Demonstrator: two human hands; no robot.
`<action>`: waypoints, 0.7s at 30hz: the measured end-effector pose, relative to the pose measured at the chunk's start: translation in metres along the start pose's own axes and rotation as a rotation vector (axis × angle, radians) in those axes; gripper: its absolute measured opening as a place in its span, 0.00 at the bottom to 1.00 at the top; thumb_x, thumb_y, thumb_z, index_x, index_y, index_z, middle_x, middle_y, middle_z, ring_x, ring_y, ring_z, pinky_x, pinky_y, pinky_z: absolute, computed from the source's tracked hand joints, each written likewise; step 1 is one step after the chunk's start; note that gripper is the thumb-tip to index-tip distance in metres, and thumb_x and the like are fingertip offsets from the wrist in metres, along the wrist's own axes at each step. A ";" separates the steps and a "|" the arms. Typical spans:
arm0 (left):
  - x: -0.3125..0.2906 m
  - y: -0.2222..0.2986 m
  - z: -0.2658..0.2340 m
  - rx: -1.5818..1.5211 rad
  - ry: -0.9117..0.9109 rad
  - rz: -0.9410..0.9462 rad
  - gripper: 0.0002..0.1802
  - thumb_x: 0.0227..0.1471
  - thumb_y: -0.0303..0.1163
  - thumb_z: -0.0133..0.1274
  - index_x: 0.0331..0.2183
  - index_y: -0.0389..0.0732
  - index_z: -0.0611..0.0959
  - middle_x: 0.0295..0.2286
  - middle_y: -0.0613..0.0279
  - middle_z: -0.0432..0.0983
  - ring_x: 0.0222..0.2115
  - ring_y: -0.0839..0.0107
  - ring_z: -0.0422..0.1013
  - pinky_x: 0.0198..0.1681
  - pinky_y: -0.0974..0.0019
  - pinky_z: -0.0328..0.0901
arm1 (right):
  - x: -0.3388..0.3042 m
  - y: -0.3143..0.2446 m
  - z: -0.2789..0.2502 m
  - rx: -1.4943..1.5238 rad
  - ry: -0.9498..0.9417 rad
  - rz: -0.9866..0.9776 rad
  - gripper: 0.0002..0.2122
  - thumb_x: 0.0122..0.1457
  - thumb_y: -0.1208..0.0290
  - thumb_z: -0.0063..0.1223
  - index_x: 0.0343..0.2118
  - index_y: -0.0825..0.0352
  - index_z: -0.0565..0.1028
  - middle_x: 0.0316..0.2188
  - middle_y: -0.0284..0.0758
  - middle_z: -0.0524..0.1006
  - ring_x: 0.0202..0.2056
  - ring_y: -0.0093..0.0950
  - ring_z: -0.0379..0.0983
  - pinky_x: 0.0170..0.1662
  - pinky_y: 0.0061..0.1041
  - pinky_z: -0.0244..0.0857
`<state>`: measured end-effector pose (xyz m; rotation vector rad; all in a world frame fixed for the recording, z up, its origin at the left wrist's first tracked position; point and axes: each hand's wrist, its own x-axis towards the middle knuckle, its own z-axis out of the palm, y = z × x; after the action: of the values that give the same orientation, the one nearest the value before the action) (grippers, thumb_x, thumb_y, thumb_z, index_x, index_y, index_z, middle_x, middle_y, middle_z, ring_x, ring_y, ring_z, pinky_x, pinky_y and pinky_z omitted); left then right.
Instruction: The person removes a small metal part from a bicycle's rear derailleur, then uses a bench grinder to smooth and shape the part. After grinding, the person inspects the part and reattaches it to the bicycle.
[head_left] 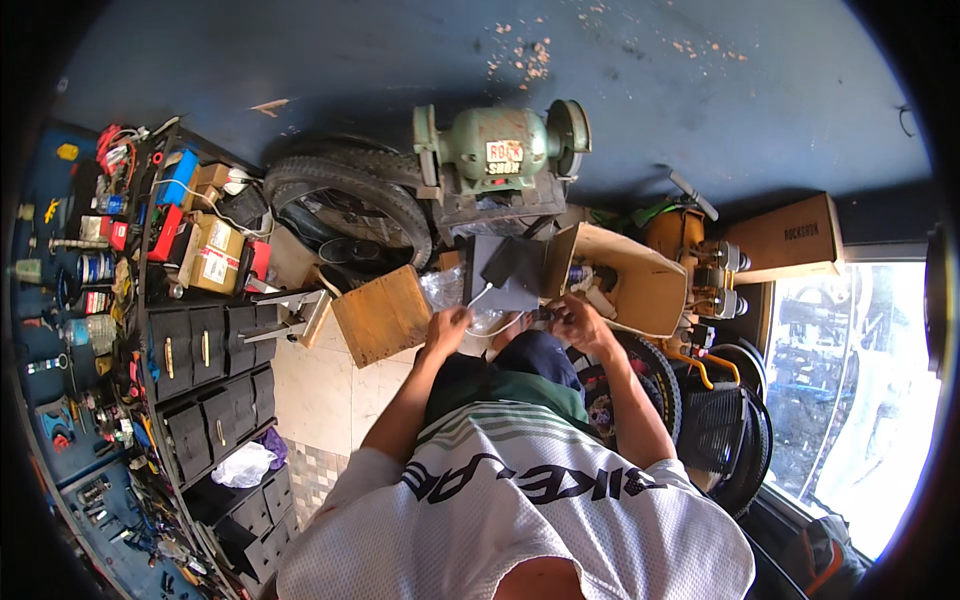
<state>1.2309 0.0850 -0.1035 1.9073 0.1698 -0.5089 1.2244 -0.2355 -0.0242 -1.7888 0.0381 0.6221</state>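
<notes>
My left hand (450,328) is closed around a thin white cable (481,296), gripping it a short way below a black, flat, rounded block (504,262). That block rests against a dark grey box-like surface (518,291) in front of me. From the left hand a pale loop seems to sag toward my right hand (581,326). The right fingers are pinched together at a small dark piece (545,313), whose kind I cannot make out. Both hands are above my lap, beside an open cardboard box (655,291) on the right.
A green bench grinder (503,140) stands ahead, with bicycle tyres (345,190) to its left. A wooden board (382,316) lies left of my hands. Drawers (185,350) and a tool wall (85,400) line the left. Wheels (655,385) and a long carton (785,240) stand right.
</notes>
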 end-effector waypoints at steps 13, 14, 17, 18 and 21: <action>-0.128 0.063 -0.172 -0.599 0.193 0.086 0.14 0.64 0.37 0.53 0.45 0.39 0.84 0.29 0.68 0.79 0.19 0.87 0.61 0.20 0.79 0.55 | -0.004 -0.217 0.181 -0.272 0.078 -0.603 0.25 0.48 0.75 0.68 0.51 0.65 0.72 0.30 0.32 0.75 0.25 0.23 0.66 0.30 0.25 0.65; -0.138 0.091 -0.187 -0.590 0.206 0.150 0.15 0.64 0.37 0.53 0.45 0.38 0.84 0.29 0.68 0.79 0.19 0.87 0.60 0.21 0.79 0.55 | -0.006 -0.229 0.186 -0.266 0.082 -0.665 0.25 0.48 0.75 0.68 0.51 0.64 0.72 0.31 0.33 0.75 0.26 0.25 0.68 0.30 0.26 0.66; -0.170 0.139 -0.221 -0.564 0.237 0.312 0.15 0.64 0.36 0.52 0.44 0.35 0.83 0.27 0.67 0.78 0.19 0.85 0.60 0.22 0.78 0.55 | -0.014 -0.272 0.199 -0.299 0.077 -0.768 0.26 0.48 0.75 0.69 0.51 0.61 0.72 0.33 0.33 0.75 0.27 0.26 0.70 0.31 0.27 0.68; -0.178 0.148 -0.228 -0.559 0.241 0.361 0.15 0.64 0.36 0.52 0.44 0.34 0.83 0.27 0.66 0.77 0.20 0.85 0.60 0.23 0.78 0.55 | -0.015 -0.280 0.203 -0.304 0.091 -0.807 0.26 0.48 0.75 0.69 0.52 0.62 0.72 0.32 0.33 0.75 0.26 0.26 0.69 0.30 0.27 0.68; -0.195 0.160 -0.239 -0.590 0.222 0.371 0.14 0.62 0.36 0.56 0.43 0.36 0.85 0.23 0.73 0.73 0.21 0.87 0.60 0.24 0.78 0.55 | -0.018 -0.295 0.210 -0.333 0.097 -0.891 0.26 0.47 0.74 0.69 0.51 0.62 0.73 0.31 0.33 0.75 0.26 0.27 0.69 0.30 0.27 0.68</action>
<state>1.1755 0.2640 0.1892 1.3640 0.0917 0.0142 1.2262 0.0430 0.2077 -1.9113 -0.7935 -0.1123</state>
